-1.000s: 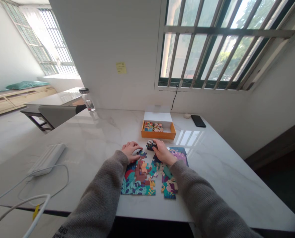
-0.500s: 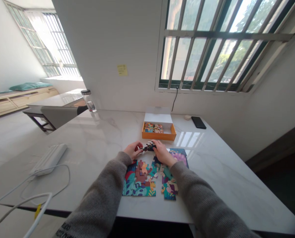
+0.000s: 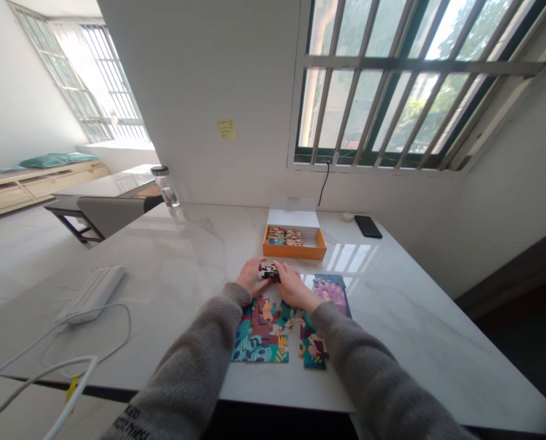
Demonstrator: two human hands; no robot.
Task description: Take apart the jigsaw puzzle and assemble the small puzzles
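Note:
My left hand (image 3: 252, 276) and my right hand (image 3: 294, 286) meet over the far edge of a partly joined jigsaw puzzle (image 3: 260, 336). Between their fingers is a small stack of puzzle pieces (image 3: 269, 272), dark and white on the side facing me. Both hands are closed on this stack, one from each side. Below, the joined puzzle lies flat on the table, with a gap between its left part and its right part (image 3: 313, 348). A purple and blue section (image 3: 330, 287) lies beyond my right wrist, partly hidden by it.
An open orange box (image 3: 295, 250) holding puzzle pieces stands behind my hands, its white lid raised. A black phone (image 3: 368, 227) lies at the back right. At the back left stands a clear bottle (image 3: 166, 188). A white power strip (image 3: 93, 294) with cables lies on the left.
My left hand has closed in on the stack, and the pieces that were spread between the hands are now gathered together. My right hand has shifted slightly left.

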